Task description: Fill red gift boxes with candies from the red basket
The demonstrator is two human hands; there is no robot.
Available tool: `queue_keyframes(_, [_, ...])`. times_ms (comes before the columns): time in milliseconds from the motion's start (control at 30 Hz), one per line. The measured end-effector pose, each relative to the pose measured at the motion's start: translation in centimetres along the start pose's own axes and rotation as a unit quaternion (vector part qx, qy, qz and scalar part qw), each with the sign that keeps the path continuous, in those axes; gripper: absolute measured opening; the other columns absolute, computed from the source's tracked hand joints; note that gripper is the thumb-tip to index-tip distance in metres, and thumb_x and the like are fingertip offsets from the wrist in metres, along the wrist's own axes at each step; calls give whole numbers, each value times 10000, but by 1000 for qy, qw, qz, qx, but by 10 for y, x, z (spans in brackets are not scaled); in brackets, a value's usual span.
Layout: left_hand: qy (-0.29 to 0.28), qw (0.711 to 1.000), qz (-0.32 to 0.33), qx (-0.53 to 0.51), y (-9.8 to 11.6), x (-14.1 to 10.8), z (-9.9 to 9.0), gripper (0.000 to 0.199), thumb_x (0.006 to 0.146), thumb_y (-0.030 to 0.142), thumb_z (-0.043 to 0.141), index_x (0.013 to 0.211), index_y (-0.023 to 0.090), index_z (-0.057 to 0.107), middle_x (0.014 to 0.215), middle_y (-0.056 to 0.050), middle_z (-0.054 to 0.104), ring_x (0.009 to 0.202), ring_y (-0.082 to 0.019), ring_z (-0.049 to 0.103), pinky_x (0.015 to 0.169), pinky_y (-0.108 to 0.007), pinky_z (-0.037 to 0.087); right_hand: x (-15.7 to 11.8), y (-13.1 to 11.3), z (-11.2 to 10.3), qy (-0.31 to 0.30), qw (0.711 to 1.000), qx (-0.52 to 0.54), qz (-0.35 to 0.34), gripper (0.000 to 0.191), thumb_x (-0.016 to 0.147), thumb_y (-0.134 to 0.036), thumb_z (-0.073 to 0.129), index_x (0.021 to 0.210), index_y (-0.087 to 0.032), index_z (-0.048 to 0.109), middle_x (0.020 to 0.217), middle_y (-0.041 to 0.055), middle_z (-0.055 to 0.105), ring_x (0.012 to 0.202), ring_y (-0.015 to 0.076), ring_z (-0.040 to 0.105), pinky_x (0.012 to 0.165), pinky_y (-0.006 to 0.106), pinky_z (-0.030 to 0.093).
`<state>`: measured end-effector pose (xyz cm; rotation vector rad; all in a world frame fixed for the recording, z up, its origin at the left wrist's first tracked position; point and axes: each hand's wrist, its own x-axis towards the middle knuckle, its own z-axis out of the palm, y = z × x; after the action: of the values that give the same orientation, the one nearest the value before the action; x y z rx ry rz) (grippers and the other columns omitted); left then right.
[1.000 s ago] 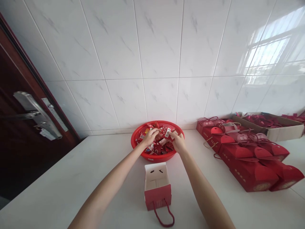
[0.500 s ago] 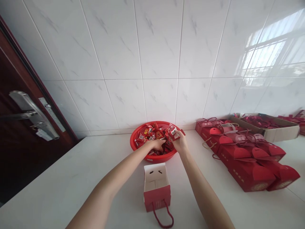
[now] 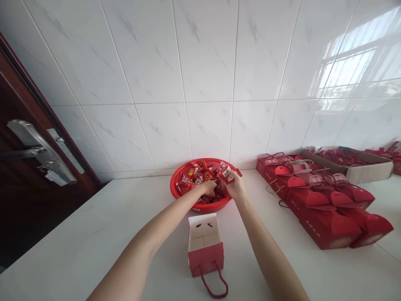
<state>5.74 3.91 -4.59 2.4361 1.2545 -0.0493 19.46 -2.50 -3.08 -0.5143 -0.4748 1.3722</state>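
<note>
A round red plastic basket (image 3: 211,207) full of small red snack packets (image 3: 197,177) stands by the wall. My left hand (image 3: 209,188) is down among the packets, its fingers curled in; what they grip is hidden. Over the basket's right side, my right hand (image 3: 236,187) is closed on red packets (image 3: 228,175), one showing a white printed patch. Nearer to me than the basket is a red gift box (image 3: 206,260) with its top open and a pale inside. Its dark red cord handle (image 3: 216,292) hangs toward me, and neither hand touches it.
Several closed red gift boxes (image 3: 326,225) stand in rows on the right of the white table (image 3: 131,234). Behind them a cardboard box (image 3: 369,172) holds red ribbon-like pieces. A tiled wall (image 3: 206,129) closes off the back, and a brown door (image 3: 28,179) is at the left.
My left hand has shifted slightly among the packets, its fingers now more curled. My right hand still holds its packets, turned a little. The view has moved slightly; the gift box has stayed put.
</note>
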Motion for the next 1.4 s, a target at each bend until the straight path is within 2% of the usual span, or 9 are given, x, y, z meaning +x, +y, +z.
queue_keyframes(233, [8,997,-8,-74,-7,-6,-13,185,557,78,664,702,186,707,717,-67,723,754,-272,695,658,-308,514,-5,-1,4,-7,1000,-2,-6,150,664,-184,802,668,-210,655,718,-11,721,740,163,682,735,302,593])
queue_keyframes(400, [10,979,3,-202,-18,-18,-25,450,607,59,670,1030,196,737,804,-38,763,771,-223,720,632,-268,537,-7,-2,7,-13,1000,-2,-10,181,641,-180,817,644,-207,638,722,-10,720,736,160,679,702,285,589])
queue_keyframes(533, [55,957,21,-284,-19,-36,-31,529,681,109,702,1206,168,671,978,-91,772,914,-225,720,751,-306,572,-7,-2,9,-4,1000,-3,-4,130,658,-181,790,676,-201,663,729,-4,728,720,155,678,680,272,576])
queue_keyframes(633, [121,920,24,-373,-16,-54,-32,475,710,165,734,1182,171,676,1055,-102,757,991,-224,698,812,-330,575,-9,-2,10,-14,1000,-2,-8,114,666,-183,785,723,-202,687,760,-4,739,724,154,683,665,263,579])
queue_keyframes(767, [199,846,33,-494,-6,-81,-27,478,618,248,850,1065,154,711,969,-83,752,947,-229,695,844,-368,568,-12,-4,11,-35,999,-13,-6,137,667,-183,797,704,-202,667,707,-13,721,677,154,680,645,262,589])
queue_keyframes(867, [239,824,45,-511,5,-107,-25,469,583,310,880,991,145,720,864,-54,725,834,-205,689,778,-351,566,-16,-6,12,-74,997,-37,-9,149,681,-213,799,706,-192,653,657,-9,698,635,164,679,649,286,597])
queue_keyframes(1000, [204,844,78,-490,24,-151,-32,408,644,322,856,994,163,719,802,-21,701,727,-165,674,733,-323,561,-20,-9,13,-86,995,-50,-5,174,658,-224,807,660,-176,640,646,5,688,631,155,672,652,264,588])
queue_keyframes(1133, [113,886,114,-435,39,-186,-37,388,731,302,801,1091,190,711,907,-51,735,904,-212,701,861,-361,556,-23,-11,13,-86,994,-64,-12,232,621,-240,832,612,-184,607,601,-9,658,597,135,644,611,236,562])
queue_keyframes(1400, [194,941,98,-259,38,-211,-16,193,869,377,658,883,232,785,1027,-72,696,965,-212,664,910,-345,523,-37,-23,16,-144,972,-178,52,311,609,-360,860,743,-192,635,682,7,694,655,173,660,591,269,535])
